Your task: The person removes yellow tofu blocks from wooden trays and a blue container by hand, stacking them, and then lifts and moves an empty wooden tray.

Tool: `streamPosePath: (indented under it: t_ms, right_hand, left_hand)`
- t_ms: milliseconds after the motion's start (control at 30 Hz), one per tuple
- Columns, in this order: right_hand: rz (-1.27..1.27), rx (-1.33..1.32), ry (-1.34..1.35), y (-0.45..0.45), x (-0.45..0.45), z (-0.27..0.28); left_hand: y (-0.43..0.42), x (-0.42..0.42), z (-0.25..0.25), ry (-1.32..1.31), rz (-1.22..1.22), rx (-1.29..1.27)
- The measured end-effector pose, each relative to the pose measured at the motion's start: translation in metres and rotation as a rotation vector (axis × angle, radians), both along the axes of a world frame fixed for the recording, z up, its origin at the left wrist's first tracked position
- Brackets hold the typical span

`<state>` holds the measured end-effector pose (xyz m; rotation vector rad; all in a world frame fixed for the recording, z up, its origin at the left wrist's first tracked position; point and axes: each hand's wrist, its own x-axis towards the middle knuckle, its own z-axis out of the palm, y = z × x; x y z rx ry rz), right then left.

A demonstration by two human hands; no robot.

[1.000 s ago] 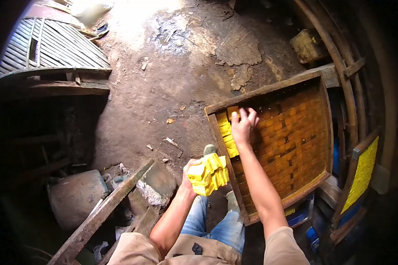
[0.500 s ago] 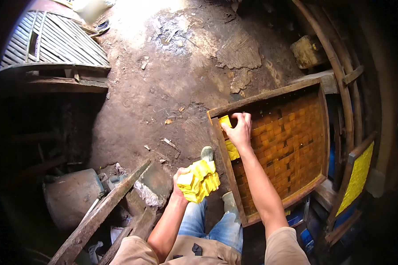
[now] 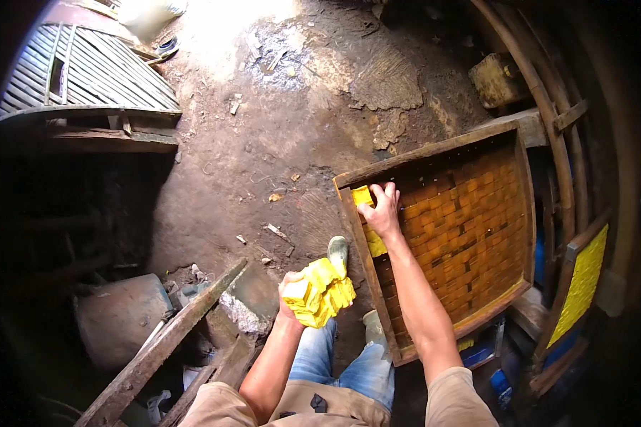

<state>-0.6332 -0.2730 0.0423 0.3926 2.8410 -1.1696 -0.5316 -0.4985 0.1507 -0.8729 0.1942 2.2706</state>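
My left hand (image 3: 290, 292) is closed around a stack of soft yellow square blocks (image 3: 320, 293) that look like tofu, held in front of my legs. My right hand (image 3: 382, 213) reaches into the far left corner of a wood-framed woven tray (image 3: 470, 213). Its bent thumb and fingers are at the edge of a yellow tofu block (image 3: 362, 195) lying in that corner. Just nearer to me, a second yellow tofu block (image 3: 374, 244) lies along the tray's left side, partly covered by my right hand and wrist.
A yellow-covered framed panel (image 3: 580, 285) stands at the right, near bamboo poles (image 3: 541, 92). Wooden beams (image 3: 164, 341) and a grey container (image 3: 121, 320) are at the lower left. A slatted bamboo platform (image 3: 85, 71) is at the far left, over a dirt floor (image 3: 221, 185).
My right hand has shifted slightly down and left at the tray corner, its fingers lower about the block. The left hand holds its stack much as before. The view has moved slightly.
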Motion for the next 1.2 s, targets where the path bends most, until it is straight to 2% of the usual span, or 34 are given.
streamPosePath:
  t_ms: [133, 200, 300, 333, 433, 467, 500, 567, 633, 700, 833, 900, 967, 1000, 1100, 1133, 1200]
  right_hand:
    - [-0.036, -0.144, -0.066, 0.002, -0.009, 0.001]
    - [-0.051, -0.186, -0.141, 0.000, -0.010, 0.022]
    - [-0.015, -0.613, -0.026, 0.014, -0.013, 0.005]
    - [-0.012, -0.612, 0.037, 0.024, -0.014, -0.001]
    - [0.025, -0.850, -0.091, 0.056, -0.020, 0.047]
    - [0.147, -0.752, -0.061, 0.063, -0.023, 0.052]
    - [0.273, -0.600, -0.154, 0.073, -0.023, 0.058]
    - [0.512, -0.470, -0.235, 0.069, -0.028, 0.060]
    - [0.576, -0.426, -0.387, 0.055, -0.027, 0.053]
    - [0.671, -0.143, -0.337, 0.043, -0.022, 0.048]
    - [0.840, 0.323, -0.260, 0.040, -0.009, 0.076]
    - [0.861, 0.372, -0.044, 0.037, 0.008, 0.062]
    - [0.867, 0.214, -0.044, 0.030, 0.010, 0.064]
    - [0.813, 0.152, -0.153, 0.032, 0.006, 0.065]
    - [0.508, -0.277, -0.439, 0.049, -0.015, 0.058]
    - [0.520, -0.338, -0.308, 0.057, -0.020, 0.055]
    - [0.546, -0.416, -0.338, 0.070, -0.019, 0.050]
  left_hand:
    - [-0.002, 0.002, -0.001, -0.023, 0.033, -0.008]
    - [-0.001, 0.002, 0.001, 0.010, 0.019, 0.013]
    - [0.001, 0.002, 0.001, 0.020, 0.026, 0.011]
    - [0.001, 0.003, 0.002, 0.014, 0.033, 0.006]
    - [0.001, 0.001, 0.006, 0.064, 0.045, 0.084]
    - [0.000, 0.001, 0.006, 0.050, 0.048, 0.080]
    - [0.000, 0.002, 0.007, 0.033, 0.049, 0.077]
    - [-0.001, 0.005, 0.004, 0.012, 0.051, 0.074]
    - [-0.004, 0.009, -0.006, 0.003, 0.054, 0.074]
    - [-0.005, 0.010, -0.012, 0.010, 0.054, 0.059]
    - [-0.002, 0.008, -0.005, 0.049, 0.057, 0.095]
    - [-0.002, 0.009, -0.006, 0.056, 0.054, 0.094]
    - [-0.003, 0.008, -0.005, 0.052, 0.045, 0.093]
    - [-0.002, 0.010, -0.007, 0.049, 0.040, 0.084]
    - [-0.003, 0.010, -0.008, 0.063, 0.019, 0.067]
    - [-0.003, 0.010, -0.008, 0.068, 0.012, 0.065]
    - [-0.003, 0.012, -0.009, 0.073, 0.003, 0.058]
